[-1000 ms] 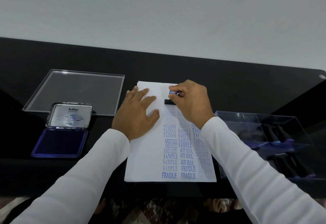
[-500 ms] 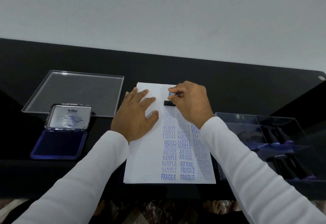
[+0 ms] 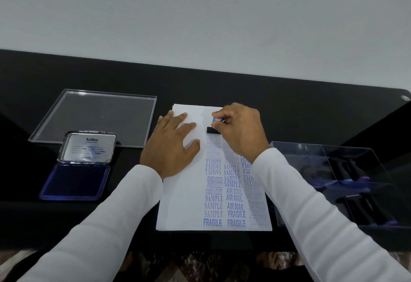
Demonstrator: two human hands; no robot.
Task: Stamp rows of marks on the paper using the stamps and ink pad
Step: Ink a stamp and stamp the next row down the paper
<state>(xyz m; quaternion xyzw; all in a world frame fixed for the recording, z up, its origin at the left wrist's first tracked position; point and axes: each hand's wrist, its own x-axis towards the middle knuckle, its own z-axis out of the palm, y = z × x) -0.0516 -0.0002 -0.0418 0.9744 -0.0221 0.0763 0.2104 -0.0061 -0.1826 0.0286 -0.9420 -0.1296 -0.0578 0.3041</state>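
Black glossy table [image 3: 222, 86] set against a plain pale wall [image 3: 200, 15]; at its left, a clear flat plastic lid [image 3: 95, 117] lying behind an open ink pad [image 3: 75, 180], blue pad facing up, silver lid raised. Centre: white paper [image 3: 178, 210] carrying columns of blue marks (FRAGILE, SAMPLE, AIR MAIL, AMENDED), left hand [image 3: 171, 146] flat on it with fingers spread, right hand [image 3: 240, 130] pinching a black stamp [image 3: 213, 129] with blue top, base down on the sheet's far end above the left column. Right: clear compartmented box [image 3: 333, 170] holding further dark stamps, beside the paper.
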